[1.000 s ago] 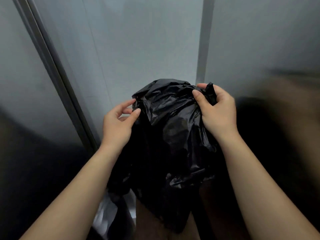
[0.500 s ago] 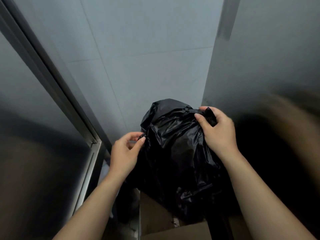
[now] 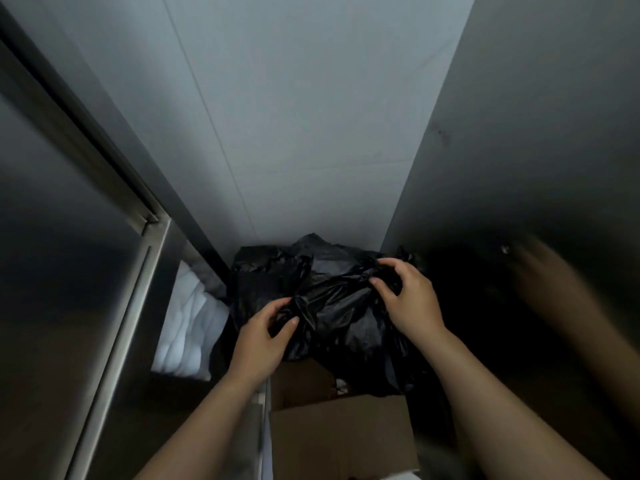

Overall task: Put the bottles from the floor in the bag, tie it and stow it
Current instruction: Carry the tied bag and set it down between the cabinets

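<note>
- The left hand has its grip closed on the bag: thumb and fingers pinch a crumpled fold at the bag's near left side.
- The right hand also has its grip closed on the bag, its curled fingers holding gathered plastic at the upper right side.
- Both forearms reach in from the bottom edge, the left one from lower left and the right one from lower right.
- The bag is black, glossy and wrinkled. It sits low in a narrow gap, between the two hands, at the foot of the tiled wall.
- What is inside the bag cannot be seen.
- The bag's near edge lies over a brown cardboard box, which fills the near end of the gap.
- A white bundle lies just to the left of the bag and touches its left side.
- A metal frame runs down the left side of the gap.
- A dark panel closes off the right side, and the bag's right edge lies against its foot.
</note>
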Available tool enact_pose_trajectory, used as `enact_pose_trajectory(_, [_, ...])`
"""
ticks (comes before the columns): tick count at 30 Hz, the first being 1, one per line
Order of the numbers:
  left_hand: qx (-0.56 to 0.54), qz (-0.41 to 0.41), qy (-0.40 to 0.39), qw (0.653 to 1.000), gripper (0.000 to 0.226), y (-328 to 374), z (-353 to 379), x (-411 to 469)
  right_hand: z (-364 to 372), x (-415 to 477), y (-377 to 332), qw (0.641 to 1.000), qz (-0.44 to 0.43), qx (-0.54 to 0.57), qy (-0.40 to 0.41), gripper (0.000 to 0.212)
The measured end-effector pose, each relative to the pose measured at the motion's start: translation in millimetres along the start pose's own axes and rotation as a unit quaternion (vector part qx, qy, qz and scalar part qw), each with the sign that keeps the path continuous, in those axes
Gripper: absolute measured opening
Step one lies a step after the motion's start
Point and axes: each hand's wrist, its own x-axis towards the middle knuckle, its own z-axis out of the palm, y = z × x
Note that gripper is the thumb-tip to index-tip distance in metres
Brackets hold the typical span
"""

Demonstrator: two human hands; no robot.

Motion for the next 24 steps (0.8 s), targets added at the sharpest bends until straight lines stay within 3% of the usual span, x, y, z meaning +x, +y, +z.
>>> enact_pose_trajectory(4, [0.008,-0.036,0.016,0.999,0.043,-18.7,10.4,-8.2,19.6,-2.0,11.1,0.999,0.023,-0.018,-0.044,0.039])
enact_pose_trajectory(7, [-0.010,-0.037,0.082,0.996,0.042,-13.7,7.8,-12.6,19.0,-2.8,7.4,0.999,0.022,-0.006,-0.036,0.040])
enact_pose_trajectory(10, [-0.049,-0.007,0.146,0.988,0.044,10.1,0.1,-8.9,13.1,-3.0,-5.0,0.999,0.015,0.001,-0.034,0.042])
enact_pose_trajectory(13, [-0.006,0.067,0.156,0.985,0.055,42.0,-3.4,-2.4,10.2,-6.7,-16.3,1.000,0.003,0.013,-0.019,0.042])
enact_pose_trajectory(16, [0.059,0.127,0.109,0.984,0.056,56.5,8.4,2.6,11.9,-16.7,-16.9,1.000,0.003,0.018,-0.025,0.045])
enact_pose_trajectory(19, [0.151,0.105,0.014,0.983,0.059,36.7,30.6,-2.0,15.5,-29.7,-7.3,0.997,0.012,0.000,-0.077,0.055])
enact_pose_trajectory(22, [0.324,0.053,-0.109,0.938,0.064,-2.8,40.1,-14.6,14.6,-41.4,0.5,0.986,0.043,-0.071,-0.142,0.063])
enact_pose_trajectory(24, [0.366,0.052,-0.131,0.920,0.065,-15.7,35.5,-21.2,11.0,-46.9,1.4,0.983,0.049,-0.089,-0.154,0.064])
